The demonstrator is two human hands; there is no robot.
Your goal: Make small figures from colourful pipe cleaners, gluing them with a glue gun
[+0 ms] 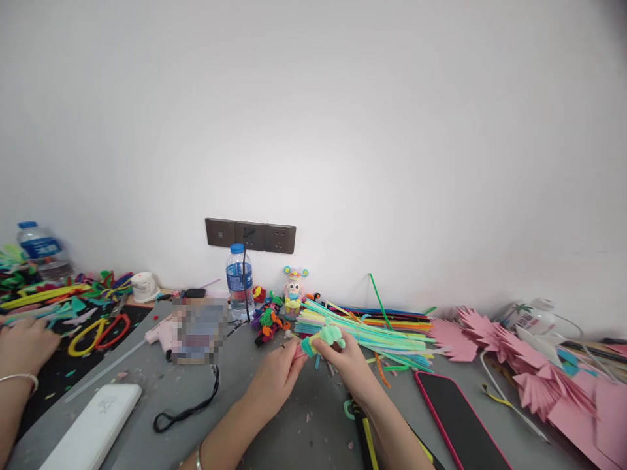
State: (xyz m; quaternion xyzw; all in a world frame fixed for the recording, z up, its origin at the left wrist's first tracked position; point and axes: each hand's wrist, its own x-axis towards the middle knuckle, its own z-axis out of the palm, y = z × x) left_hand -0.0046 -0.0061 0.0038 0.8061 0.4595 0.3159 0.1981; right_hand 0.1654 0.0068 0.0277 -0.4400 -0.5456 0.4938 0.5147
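My left hand (275, 380) is closed around the pink lower end of a small pipe-cleaner craft piece (333, 334). Its upper part is fluffy mint green, with yellow and teal bands below. From the other side, my right hand (349, 367) pinches the same piece at its yellow and green part, so much of it is hidden by fingers. Just beyond both hands lies a bundle of pastel pipe cleaners (362, 333). A finished-looking pipe-cleaner figure (294, 290) with big eyes stands upright behind them.
Near my right forearm lie a red-edged phone (460, 418) and yellow-black handles (366, 434). Folded pink paper (529, 365) fills the right. A water bottle (240, 284), pink glue gun (164, 334), white power bank (93, 427), scissors (110, 331) and another person's hand (27, 349) are leftward.
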